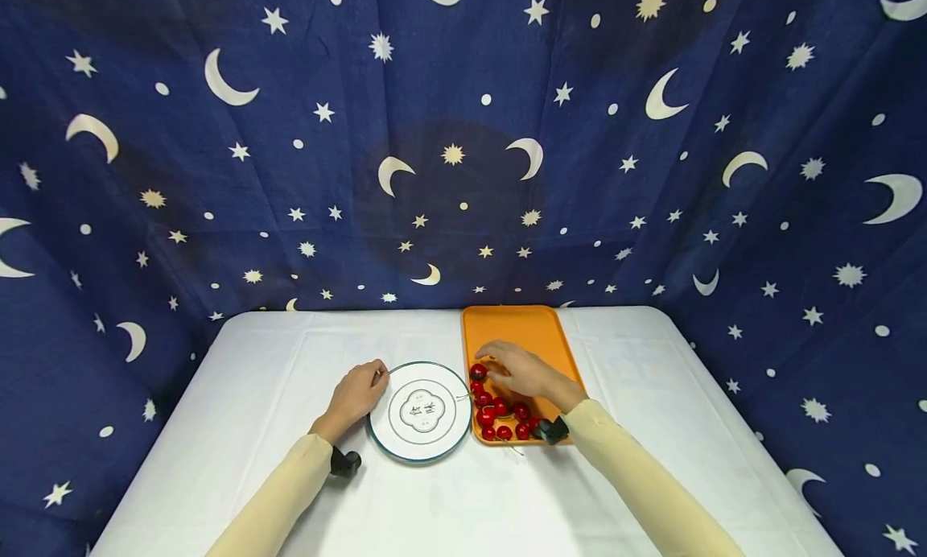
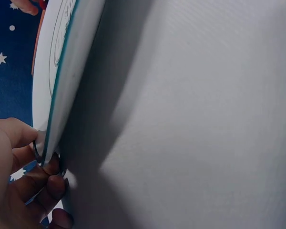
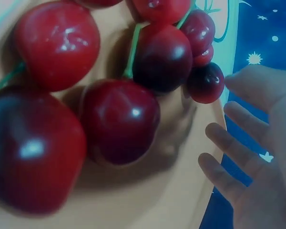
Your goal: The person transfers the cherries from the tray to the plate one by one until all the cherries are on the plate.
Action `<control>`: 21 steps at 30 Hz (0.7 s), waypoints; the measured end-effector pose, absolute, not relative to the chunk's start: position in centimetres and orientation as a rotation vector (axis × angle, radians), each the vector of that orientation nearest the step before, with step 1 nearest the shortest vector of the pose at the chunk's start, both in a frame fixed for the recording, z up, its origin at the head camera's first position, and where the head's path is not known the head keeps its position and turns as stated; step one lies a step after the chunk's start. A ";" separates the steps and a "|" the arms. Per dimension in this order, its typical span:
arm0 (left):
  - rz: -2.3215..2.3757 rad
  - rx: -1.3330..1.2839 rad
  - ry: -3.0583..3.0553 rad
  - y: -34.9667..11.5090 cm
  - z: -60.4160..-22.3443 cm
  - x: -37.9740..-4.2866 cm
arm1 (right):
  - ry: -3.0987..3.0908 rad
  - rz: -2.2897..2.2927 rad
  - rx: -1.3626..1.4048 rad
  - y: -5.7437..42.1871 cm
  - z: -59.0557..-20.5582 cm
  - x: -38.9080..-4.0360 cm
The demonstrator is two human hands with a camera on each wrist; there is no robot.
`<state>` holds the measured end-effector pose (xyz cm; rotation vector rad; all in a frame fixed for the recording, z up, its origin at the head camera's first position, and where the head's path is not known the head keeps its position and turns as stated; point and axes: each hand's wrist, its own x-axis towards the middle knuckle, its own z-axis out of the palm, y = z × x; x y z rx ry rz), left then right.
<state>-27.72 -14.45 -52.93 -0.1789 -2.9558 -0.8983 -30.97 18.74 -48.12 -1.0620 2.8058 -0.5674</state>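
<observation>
A white plate point(image 1: 422, 412) with a teal rim and a printed emblem lies left of an orange tray point(image 1: 517, 332). My left hand point(image 1: 360, 389) pinches the plate's left rim, thumb on top and fingers curled beneath; the left wrist view shows the plate's edge point(image 2: 62, 86) in that grip. Over the tray, my right hand point(image 1: 525, 372) has its fingers spread and holds nothing. Its thumb tip is right beside a dark red cherry point(image 3: 206, 83), the farthest in the row. Several more red cherries point(image 1: 485, 416) with green stems are gathered along the tray's left and near sides.
White cloth point(image 1: 290, 356) covers the table. A blue curtain point(image 1: 463, 122) with moons and stars hangs behind it and at both sides. One cherry stem point(image 1: 463, 397) reaches over the plate's right rim, and another point(image 1: 516, 451) sticks out past the tray's near edge.
</observation>
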 end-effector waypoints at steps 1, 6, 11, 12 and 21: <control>-0.902 -0.181 -2.959 -14.5 -52.9 -27.7 | 2.798 -0.558 -1.079 18.7 -48.2 -31.0; -0.921 -0.195 -2.951 -14.6 -53.0 -27.9 | 2.782 -0.524 -1.125 18.7 -48.5 -31.0; -0.908 -0.203 -2.955 -14.7 -53.5 -28.1 | 2.783 -0.509 -1.157 18.5 -48.5 -30.9; -0.904 -0.204 -2.953 -14.8 -53.5 -28.1 | 2.786 -0.502 -1.160 18.4 -48.6 -30.9; -0.884 -0.191 -2.918 -14.6 -53.8 -27.9 | 2.761 -0.538 -1.166 17.9 -48.9 -31.2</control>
